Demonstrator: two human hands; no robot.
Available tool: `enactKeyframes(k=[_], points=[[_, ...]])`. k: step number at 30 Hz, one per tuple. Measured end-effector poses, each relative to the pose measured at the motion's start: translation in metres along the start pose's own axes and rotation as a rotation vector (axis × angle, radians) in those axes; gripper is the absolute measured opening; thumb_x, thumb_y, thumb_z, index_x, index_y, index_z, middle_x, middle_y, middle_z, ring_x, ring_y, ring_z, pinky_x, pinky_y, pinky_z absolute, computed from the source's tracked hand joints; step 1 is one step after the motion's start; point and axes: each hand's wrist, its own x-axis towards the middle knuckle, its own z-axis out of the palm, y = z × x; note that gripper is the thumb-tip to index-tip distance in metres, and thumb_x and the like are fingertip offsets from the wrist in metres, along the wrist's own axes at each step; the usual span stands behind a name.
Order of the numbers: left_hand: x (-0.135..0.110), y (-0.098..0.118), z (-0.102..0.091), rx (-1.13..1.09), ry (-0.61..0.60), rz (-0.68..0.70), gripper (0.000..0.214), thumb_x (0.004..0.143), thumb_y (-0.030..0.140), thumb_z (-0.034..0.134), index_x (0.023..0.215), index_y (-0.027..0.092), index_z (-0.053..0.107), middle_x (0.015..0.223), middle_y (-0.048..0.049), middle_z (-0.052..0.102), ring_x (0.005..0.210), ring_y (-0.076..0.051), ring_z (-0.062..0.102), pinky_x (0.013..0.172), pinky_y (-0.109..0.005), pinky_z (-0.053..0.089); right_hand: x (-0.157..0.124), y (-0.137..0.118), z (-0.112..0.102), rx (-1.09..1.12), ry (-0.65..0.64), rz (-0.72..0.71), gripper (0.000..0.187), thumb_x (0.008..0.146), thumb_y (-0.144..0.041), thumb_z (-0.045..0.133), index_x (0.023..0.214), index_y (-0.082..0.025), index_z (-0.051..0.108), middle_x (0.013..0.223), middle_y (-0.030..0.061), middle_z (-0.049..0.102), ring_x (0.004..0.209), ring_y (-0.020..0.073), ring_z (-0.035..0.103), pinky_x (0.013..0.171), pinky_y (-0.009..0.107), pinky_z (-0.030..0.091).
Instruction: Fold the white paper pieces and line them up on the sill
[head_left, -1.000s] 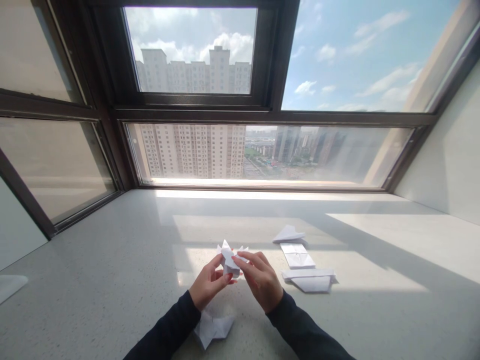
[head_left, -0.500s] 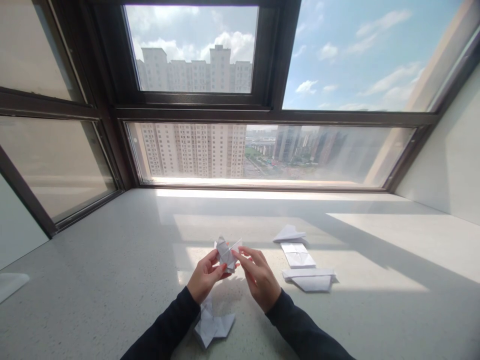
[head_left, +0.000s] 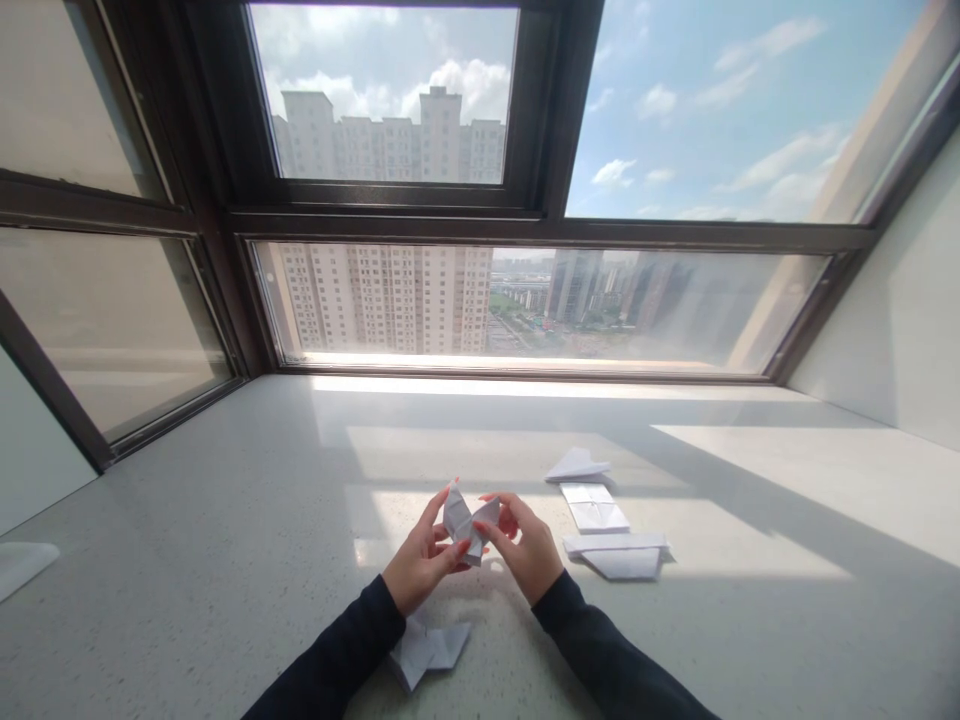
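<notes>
Between my two hands is a small white folded paper piece (head_left: 463, 520), raised above the pale speckled sill. My left hand (head_left: 421, 560) pinches its left side, thumb at the lower front and index finger up by the left point. With thumb and fingers, my right hand (head_left: 525, 548) grips the right flap. The piece shows two upright points with a valley between them. Beneath my left wrist lies another white folded paper shape (head_left: 431, 650), partly hidden by the dark sleeve.
Right of my hands, a folded paper plane (head_left: 577, 465), a square paper fold (head_left: 595, 507) and a wider folded paper piece (head_left: 622, 556) lie in a column. A white object (head_left: 26, 568) sits at the left edge. Dark-framed windows (head_left: 555, 233) stand behind the sill (head_left: 225, 540).
The held paper has turned and moved slightly right and down, its two points now spread apart. My right hand has shifted from a fingertip touch to gripping the right flap.
</notes>
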Motion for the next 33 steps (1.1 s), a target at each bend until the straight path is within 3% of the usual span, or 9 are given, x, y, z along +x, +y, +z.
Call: enactKeyframes(k=[11, 14, 16, 18, 20, 22, 24, 28, 33], points=[[-0.005, 0.015, 0.007, 0.047, 0.026, 0.036, 0.093, 0.069, 0.030, 0.060, 0.129, 0.030, -0.011, 0.073, 0.0011, 0.061, 0.063, -0.014, 0.060, 0.066, -0.034, 0.048, -0.002, 0.002, 0.003, 0.015, -0.002, -0.074, 0.027, 0.070, -0.032, 0.056, 0.093, -0.019, 0.052, 0.067, 0.0007, 0.053, 0.056, 0.0132, 0.049, 0.049, 0.025, 0.043], [-0.002, 0.019, 0.003, 0.024, 0.118, 0.112, 0.090, 0.068, 0.028, 0.061, 0.130, 0.030, -0.003, 0.072, 0.0020, 0.062, 0.065, -0.015, 0.061, 0.068, -0.035, 0.049, -0.003, -0.004, 0.000, 0.006, 0.168, -0.120, 0.037, 0.072, -0.032, 0.054, 0.104, -0.018, 0.043, 0.077, 0.0033, 0.050, 0.056, 0.0129, 0.046, 0.048, 0.026, 0.043], [0.000, 0.021, -0.004, 0.020, 0.223, 0.161, 0.079, 0.067, 0.028, 0.061, 0.130, 0.028, 0.013, 0.076, 0.0000, 0.063, 0.071, -0.016, 0.061, 0.072, -0.036, 0.048, -0.006, -0.012, -0.002, -0.031, 0.213, -0.200, 0.026, 0.076, -0.030, 0.049, 0.099, -0.018, 0.043, 0.077, 0.0036, 0.048, 0.057, 0.0132, 0.045, 0.051, 0.027, 0.042], [0.002, 0.023, -0.012, 0.033, 0.321, 0.184, 0.057, 0.067, 0.029, 0.060, 0.120, 0.021, 0.039, 0.088, -0.0044, 0.062, 0.081, -0.019, 0.060, 0.077, -0.036, 0.047, -0.012, -0.021, 0.000, -0.087, 0.048, -0.322, 0.014, 0.079, -0.030, 0.046, 0.086, -0.019, 0.048, 0.073, 0.0028, 0.049, 0.062, 0.0147, 0.046, 0.057, 0.028, 0.041], [0.004, 0.023, -0.020, 0.041, 0.401, 0.210, 0.037, 0.068, 0.030, 0.058, 0.102, 0.015, 0.055, 0.099, -0.0076, 0.059, 0.090, -0.021, 0.057, 0.082, -0.035, 0.045, -0.020, -0.027, 0.006, -0.147, -0.228, -0.416, 0.022, 0.071, -0.040, 0.055, 0.080, -0.020, 0.052, 0.075, 0.0029, 0.052, 0.070, 0.0168, 0.047, 0.062, 0.029, 0.041], [0.005, 0.021, -0.024, 0.036, 0.453, 0.232, 0.030, 0.067, 0.029, 0.058, 0.093, 0.013, 0.059, 0.103, -0.0083, 0.058, 0.093, -0.022, 0.056, 0.084, -0.036, 0.044, -0.028, -0.031, 0.015, -0.198, -0.406, -0.452, 0.043, 0.054, -0.051, 0.066, 0.082, -0.020, 0.054, 0.081, 0.0039, 0.054, 0.074, 0.0189, 0.047, 0.066, 0.031, 0.041], [0.005, 0.019, -0.024, 0.031, 0.477, 0.236, 0.030, 0.067, 0.028, 0.058, 0.093, 0.013, 0.058, 0.102, -0.0080, 0.059, 0.092, -0.023, 0.056, 0.083, -0.037, 0.044, -0.033, -0.031, 0.022, -0.207, -0.504, -0.437, 0.046, 0.045, -0.049, 0.071, 0.078, -0.021, 0.055, 0.084, 0.0034, 0.055, 0.075, 0.0186, 0.047, 0.066, 0.029, 0.041], [0.005, 0.017, -0.023, 0.045, 0.516, 0.238, 0.028, 0.067, 0.029, 0.057, 0.090, 0.013, 0.058, 0.099, -0.0083, 0.059, 0.086, -0.023, 0.058, 0.078, -0.039, 0.047, -0.032, -0.029, 0.024, -0.123, -0.539, -0.323, 0.030, 0.047, -0.031, 0.075, 0.065, -0.020, 0.053, 0.077, 0.0003, 0.057, 0.076, 0.0171, 0.048, 0.065, 0.026, 0.041], [0.004, 0.020, -0.019, 0.050, 0.514, 0.220, 0.027, 0.066, 0.029, 0.057, 0.087, 0.012, 0.057, 0.094, -0.0079, 0.060, 0.083, -0.023, 0.060, 0.077, -0.038, 0.047, -0.017, -0.018, 0.013, 0.213, -0.466, -0.016, 0.020, 0.058, -0.024, 0.067, 0.063, -0.018, 0.048, 0.061, -0.0025, 0.056, 0.056, 0.0122, 0.051, 0.051, 0.023, 0.041]])
